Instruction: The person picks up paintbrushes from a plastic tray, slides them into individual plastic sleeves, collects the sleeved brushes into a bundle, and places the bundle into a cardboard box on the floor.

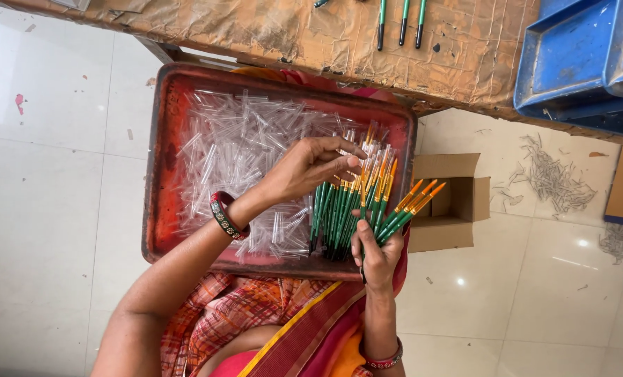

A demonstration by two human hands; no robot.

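1. We see a white tiled floor (46, 209) beneath a red tray (159, 209) of clear caps (235, 139).
2. Our right hand (378, 255) grips a fan of green brushes (367, 209) (orange-tipped) above the tray.
3. Our left hand (304, 167) pinches fingertips at the brush tips.

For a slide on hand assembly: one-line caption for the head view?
Right hand grips green paintbrushes while left hand touches their tips above red tray of clear caps.
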